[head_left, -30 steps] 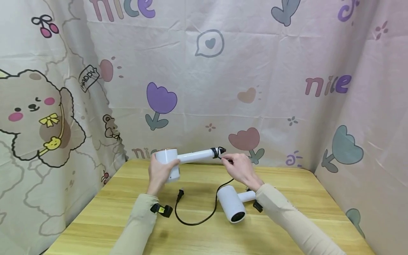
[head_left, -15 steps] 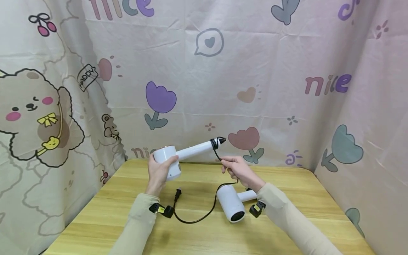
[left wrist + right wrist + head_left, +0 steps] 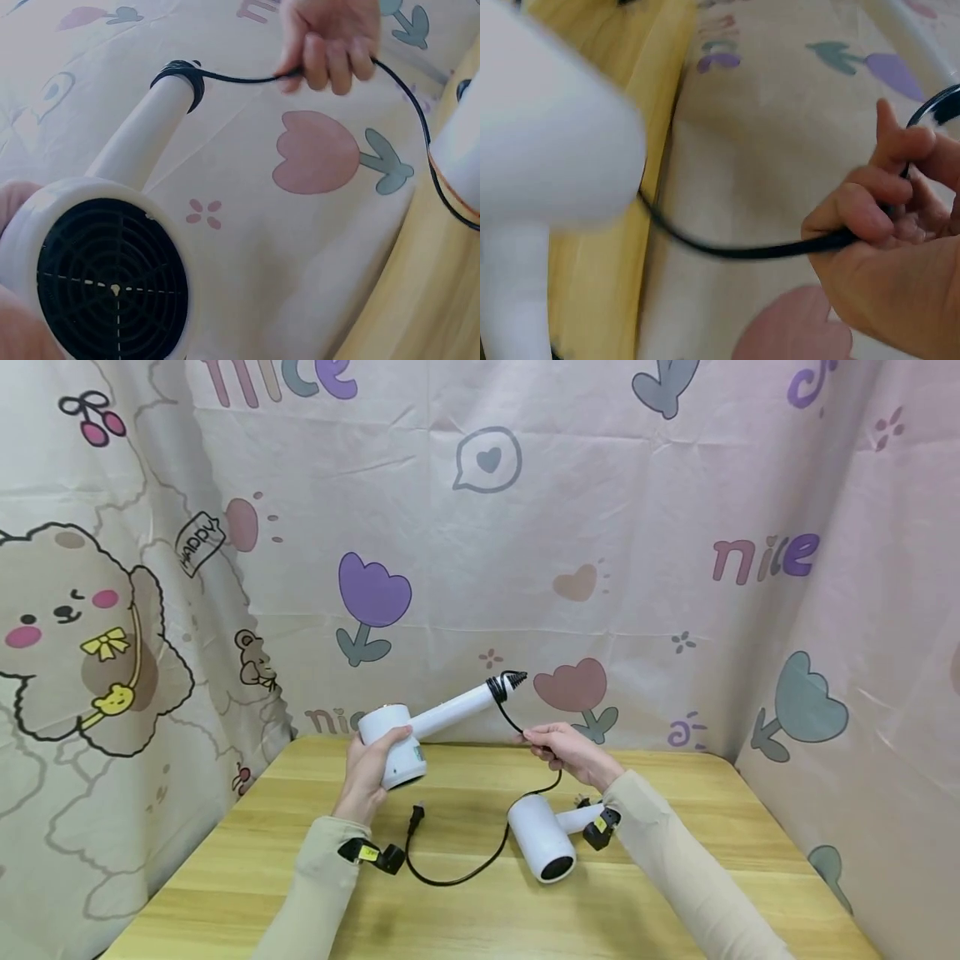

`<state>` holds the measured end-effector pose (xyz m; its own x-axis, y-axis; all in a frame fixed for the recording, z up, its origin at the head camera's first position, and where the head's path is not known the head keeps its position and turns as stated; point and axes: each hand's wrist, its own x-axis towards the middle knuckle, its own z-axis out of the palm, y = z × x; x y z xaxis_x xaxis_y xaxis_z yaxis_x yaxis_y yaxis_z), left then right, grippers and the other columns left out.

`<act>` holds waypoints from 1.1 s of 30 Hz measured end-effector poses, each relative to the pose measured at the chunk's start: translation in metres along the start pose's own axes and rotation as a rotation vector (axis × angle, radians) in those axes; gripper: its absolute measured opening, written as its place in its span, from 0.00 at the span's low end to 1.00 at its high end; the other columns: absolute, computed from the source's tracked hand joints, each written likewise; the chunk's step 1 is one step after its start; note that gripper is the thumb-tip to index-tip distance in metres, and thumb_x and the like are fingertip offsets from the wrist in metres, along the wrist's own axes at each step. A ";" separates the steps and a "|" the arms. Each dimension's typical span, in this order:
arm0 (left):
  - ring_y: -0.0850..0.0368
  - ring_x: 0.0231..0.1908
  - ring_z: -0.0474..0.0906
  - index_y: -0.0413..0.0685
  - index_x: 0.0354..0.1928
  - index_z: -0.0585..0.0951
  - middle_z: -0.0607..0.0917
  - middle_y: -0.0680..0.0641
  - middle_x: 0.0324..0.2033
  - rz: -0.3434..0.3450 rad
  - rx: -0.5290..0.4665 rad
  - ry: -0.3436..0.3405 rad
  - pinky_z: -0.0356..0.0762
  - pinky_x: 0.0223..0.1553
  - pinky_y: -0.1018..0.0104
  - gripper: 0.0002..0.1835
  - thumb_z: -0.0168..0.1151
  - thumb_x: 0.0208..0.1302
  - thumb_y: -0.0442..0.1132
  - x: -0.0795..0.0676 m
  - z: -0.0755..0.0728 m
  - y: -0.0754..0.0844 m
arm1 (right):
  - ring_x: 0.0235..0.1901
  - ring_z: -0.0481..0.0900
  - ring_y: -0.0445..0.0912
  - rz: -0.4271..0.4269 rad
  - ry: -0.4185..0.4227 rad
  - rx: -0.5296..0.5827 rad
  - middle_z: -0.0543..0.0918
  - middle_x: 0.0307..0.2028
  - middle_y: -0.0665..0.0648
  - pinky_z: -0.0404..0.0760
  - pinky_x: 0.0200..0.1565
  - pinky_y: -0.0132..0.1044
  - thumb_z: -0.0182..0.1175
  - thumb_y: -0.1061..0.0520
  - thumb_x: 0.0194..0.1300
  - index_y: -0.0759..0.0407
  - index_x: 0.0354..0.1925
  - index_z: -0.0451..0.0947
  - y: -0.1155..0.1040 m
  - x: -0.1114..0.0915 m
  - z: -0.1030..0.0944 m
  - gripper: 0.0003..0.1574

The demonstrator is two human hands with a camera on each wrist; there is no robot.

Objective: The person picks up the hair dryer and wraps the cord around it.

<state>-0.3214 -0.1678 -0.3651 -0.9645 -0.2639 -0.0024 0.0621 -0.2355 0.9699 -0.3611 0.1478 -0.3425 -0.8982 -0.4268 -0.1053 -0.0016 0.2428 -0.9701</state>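
Observation:
My left hand (image 3: 367,770) grips the barrel of a white hair dryer (image 3: 453,710) above the table, its handle slanting up to the right. Black cord (image 3: 178,70) is wound round the handle's end, by the ribbed cord sleeve (image 3: 516,678). With curled fingers my right hand (image 3: 572,752) holds the cord a short way from the handle. From there the power cord (image 3: 742,251) runs down behind a second dryer and curves over the table to its plug (image 3: 417,815). In the left wrist view the dryer's round black grille (image 3: 112,277) faces the camera.
A second white hair dryer (image 3: 538,839) lies on the wooden table (image 3: 450,927), right of the middle, under my right wrist. Part of its handle is hidden by the wrist camera (image 3: 600,828). A patterned curtain (image 3: 465,568) hangs behind the table and at both sides.
The held dryer's handle has tipped further up. My right hand has come away from the handle's end, and a length of cord now stretches between them. The second dryer stays put.

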 end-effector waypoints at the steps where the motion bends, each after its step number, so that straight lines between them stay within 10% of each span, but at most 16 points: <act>1: 0.55 0.44 0.78 0.47 0.69 0.57 0.72 0.45 0.54 -0.008 -0.008 -0.006 0.84 0.43 0.60 0.41 0.70 0.59 0.44 0.000 -0.001 0.000 | 0.21 0.58 0.40 -0.004 -0.002 -0.021 0.69 0.22 0.48 0.58 0.23 0.29 0.49 0.51 0.76 0.62 0.53 0.80 0.002 0.002 -0.003 0.20; 7: 0.59 0.39 0.80 0.44 0.67 0.58 0.76 0.47 0.48 -0.055 -0.021 -0.037 0.84 0.42 0.63 0.39 0.67 0.61 0.45 0.000 -0.005 0.003 | 0.28 0.66 0.43 -0.038 0.122 -0.181 0.74 0.26 0.49 0.65 0.32 0.33 0.54 0.47 0.73 0.59 0.49 0.84 0.008 0.013 -0.013 0.20; 13: 0.58 0.34 0.83 0.40 0.65 0.61 0.82 0.51 0.37 -0.114 -0.008 -0.133 0.85 0.40 0.62 0.35 0.65 0.62 0.46 -0.003 -0.005 0.001 | 0.60 0.75 0.55 -0.104 0.280 -0.343 0.84 0.54 0.58 0.72 0.64 0.54 0.61 0.45 0.68 0.57 0.46 0.87 0.001 0.020 -0.009 0.19; 25: 0.54 0.36 0.83 0.41 0.66 0.61 0.82 0.47 0.40 -0.119 0.100 -0.312 0.86 0.40 0.58 0.34 0.63 0.62 0.44 -0.005 -0.005 -0.004 | 0.48 0.75 0.51 -0.175 0.381 -0.351 0.85 0.48 0.63 0.73 0.52 0.41 0.62 0.57 0.67 0.65 0.44 0.86 -0.026 0.017 -0.027 0.13; 33: 0.48 0.39 0.82 0.50 0.70 0.58 0.74 0.36 0.54 0.020 0.276 -0.311 0.87 0.38 0.50 0.44 0.71 0.54 0.39 -0.008 0.001 -0.003 | 0.38 0.84 0.46 -0.234 0.479 -0.634 0.89 0.37 0.53 0.83 0.42 0.40 0.72 0.45 0.56 0.51 0.35 0.89 -0.036 0.010 -0.028 0.13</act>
<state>-0.3138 -0.1636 -0.3680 -0.9980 0.0387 0.0499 0.0514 0.0375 0.9980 -0.3824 0.1594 -0.3029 -0.9337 -0.1448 0.3275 -0.3306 0.7001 -0.6329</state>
